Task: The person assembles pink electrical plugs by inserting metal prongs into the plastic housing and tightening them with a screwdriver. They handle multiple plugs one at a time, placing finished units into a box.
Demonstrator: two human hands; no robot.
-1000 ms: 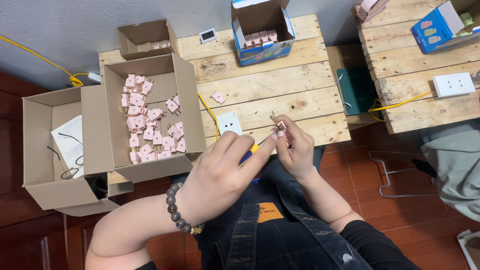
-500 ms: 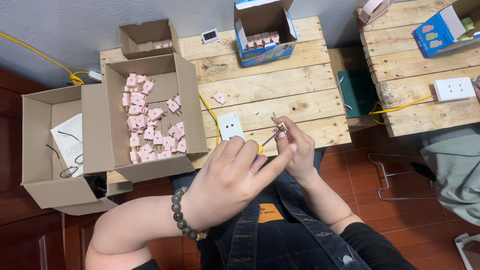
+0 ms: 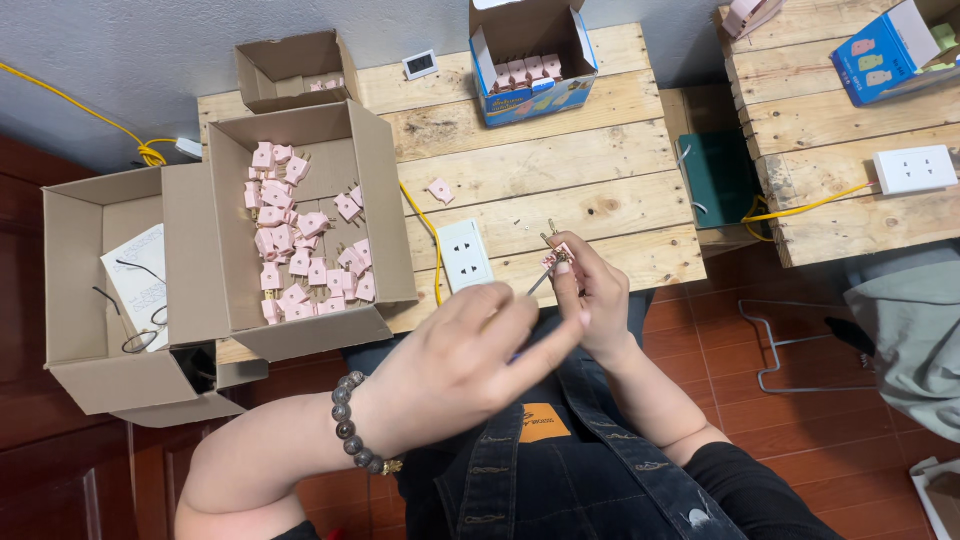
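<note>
While the right hand (image 3: 590, 300) is pinching a small pink plug (image 3: 556, 254) with brass prongs just above the near edge of the bench (image 3: 560, 170), the left hand (image 3: 470, 360) is gripping a thin screwdriver (image 3: 538, 283), its tip touching the plug. A bead bracelet (image 3: 352, 438) is sitting on the left wrist. Just beside the hands, to the left, a white socket (image 3: 465, 254) is lying on the bench with a yellow cable (image 3: 425, 225) running past it. A loose pink plug (image 3: 439, 190) is lying farther in, and a few tiny screws (image 3: 520, 222) are resting near the held plug. At the bench's left end, a big carton (image 3: 375, 200) is holding a heap of pink plugs (image 3: 295, 240), with a smaller carton (image 3: 290, 70) behind it and another open carton (image 3: 100, 300) hanging lower to its left. At the far edge a blue box (image 3: 530, 55) is holding more plugs in a row, with a small meter (image 3: 421, 65) beside it. On the next bench (image 3: 830, 110) to the right, a white power strip (image 3: 914, 168) is lying on its own yellow cable.
</note>
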